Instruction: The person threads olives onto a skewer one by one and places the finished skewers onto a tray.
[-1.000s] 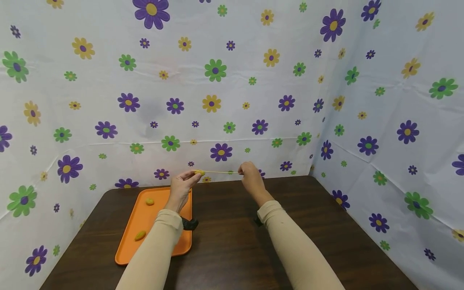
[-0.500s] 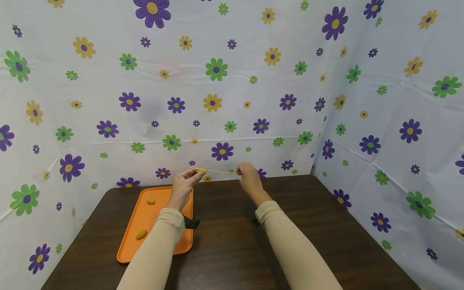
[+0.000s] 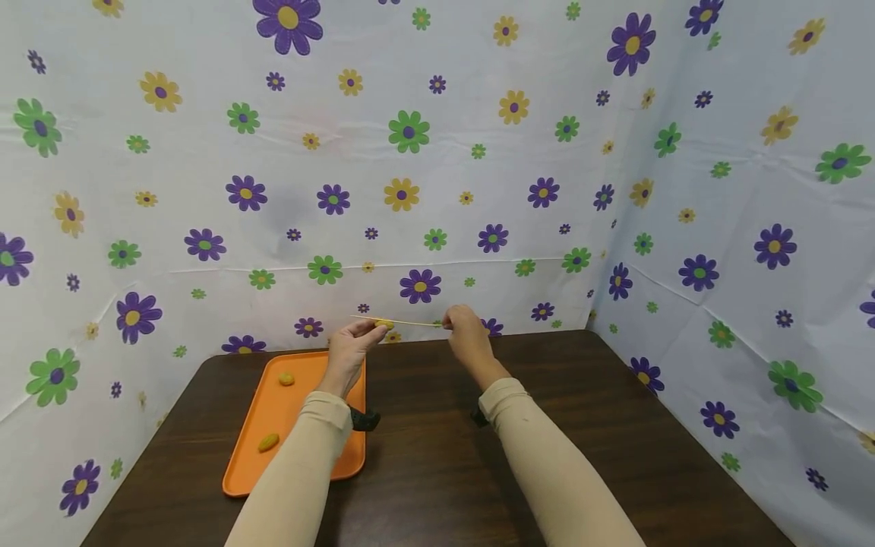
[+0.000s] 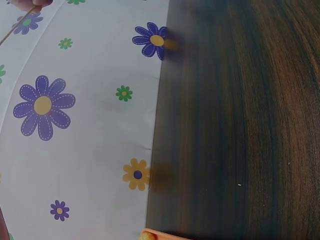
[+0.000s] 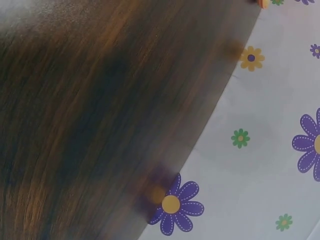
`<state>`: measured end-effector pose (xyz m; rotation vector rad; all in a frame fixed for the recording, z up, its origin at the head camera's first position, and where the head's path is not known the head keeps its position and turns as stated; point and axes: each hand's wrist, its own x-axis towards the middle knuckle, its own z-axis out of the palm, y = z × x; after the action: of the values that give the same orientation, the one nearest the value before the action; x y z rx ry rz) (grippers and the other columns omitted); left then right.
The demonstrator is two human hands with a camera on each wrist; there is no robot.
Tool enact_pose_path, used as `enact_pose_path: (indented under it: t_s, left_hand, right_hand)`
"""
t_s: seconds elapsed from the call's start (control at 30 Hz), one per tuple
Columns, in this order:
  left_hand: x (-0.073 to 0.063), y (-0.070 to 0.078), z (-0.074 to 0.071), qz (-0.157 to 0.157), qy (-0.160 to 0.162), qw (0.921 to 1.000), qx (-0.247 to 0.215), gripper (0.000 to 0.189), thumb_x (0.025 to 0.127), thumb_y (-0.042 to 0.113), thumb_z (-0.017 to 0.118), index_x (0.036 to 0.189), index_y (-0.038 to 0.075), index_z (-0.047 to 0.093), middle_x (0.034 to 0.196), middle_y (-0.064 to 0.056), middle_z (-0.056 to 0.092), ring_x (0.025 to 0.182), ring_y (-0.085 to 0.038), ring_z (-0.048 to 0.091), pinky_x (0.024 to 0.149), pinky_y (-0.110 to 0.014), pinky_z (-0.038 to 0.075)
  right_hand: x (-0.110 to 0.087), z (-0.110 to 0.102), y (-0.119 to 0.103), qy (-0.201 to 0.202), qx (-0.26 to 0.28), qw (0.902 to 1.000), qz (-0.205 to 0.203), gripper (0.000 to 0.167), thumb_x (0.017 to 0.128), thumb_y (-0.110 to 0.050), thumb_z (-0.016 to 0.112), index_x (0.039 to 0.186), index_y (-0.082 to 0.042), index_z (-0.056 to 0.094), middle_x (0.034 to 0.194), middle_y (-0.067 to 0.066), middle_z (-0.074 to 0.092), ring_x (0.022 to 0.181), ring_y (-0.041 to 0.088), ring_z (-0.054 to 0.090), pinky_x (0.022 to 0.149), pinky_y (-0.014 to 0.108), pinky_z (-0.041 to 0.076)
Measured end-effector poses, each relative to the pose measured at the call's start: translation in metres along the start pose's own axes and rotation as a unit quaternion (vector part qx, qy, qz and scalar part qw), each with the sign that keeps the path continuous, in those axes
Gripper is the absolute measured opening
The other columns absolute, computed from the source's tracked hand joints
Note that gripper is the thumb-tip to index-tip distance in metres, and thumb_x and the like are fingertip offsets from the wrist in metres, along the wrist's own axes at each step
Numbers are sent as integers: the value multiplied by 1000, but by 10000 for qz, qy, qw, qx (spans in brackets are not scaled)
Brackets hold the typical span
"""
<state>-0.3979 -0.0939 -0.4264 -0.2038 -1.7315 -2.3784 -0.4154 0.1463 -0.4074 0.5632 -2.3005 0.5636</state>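
Pinching yellow lump in left hand, gripping thin stick's right end in right hand. Might snap stick by bending, or drop lump by loosening.

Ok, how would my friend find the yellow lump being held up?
Find the orange tray at the left of the dark table. In the head view, above its far right corner, the left hand pinches the yellow lump with a thin strand. Two similar lumps lie on the tray; this one alone is held up.
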Motion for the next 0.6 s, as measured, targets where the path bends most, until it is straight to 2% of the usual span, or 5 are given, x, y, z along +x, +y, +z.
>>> enact_pose_path:
  t_s: [0.1, 0.2, 0.33, 0.6]
  left_hand:
    - [0, 2, -1, 58, -45, 10000, 12, 32, 90, -1, 75, 118, -14, 67, 95, -4, 76, 87, -11, 73, 85, -25, 58]
    - [0, -4, 7, 84, -139, 9999, 49, 32, 89, 1, 76, 117, -13, 68, 95, -5, 76, 87, -11, 73, 85, -25, 58]
    - [-1, -8, 11, 131, -109, 9997, 181, 30, 90, 0, 75, 116, -13, 68, 96, -6, 76, 86, -11, 72, 84, -24, 58]
    - [0, -3, 6, 195, -69, 9996, 204, 31, 89, -1, 76, 116, -15, 68, 93, -4, 76, 84, -11, 72, 83, -25, 58]
  right_hand:
    - [0, 2, -4, 64, 56, 9999, 72, 25, 78, 21, 68, 78, -4, 66, 84, 8, 65, 83, 24, 62, 74, 36, 55]
    - [-3, -4, 1, 118, 50, 9998, 140, 26, 77, 22, 69, 78, -4, 66, 83, 8, 64, 82, 24, 61, 73, 36, 55]
    - [-6, -5, 3, 125, 128, 9998, 18, 25, 76, 22, 68, 78, -3, 66, 82, 9, 65, 81, 25, 61, 73, 37, 55]
    - [-1, 3, -1, 205, 175, 9993, -248, 22, 79, 20, 69, 79, -2, 66, 81, 9, 66, 81, 26, 62, 73, 37, 55]
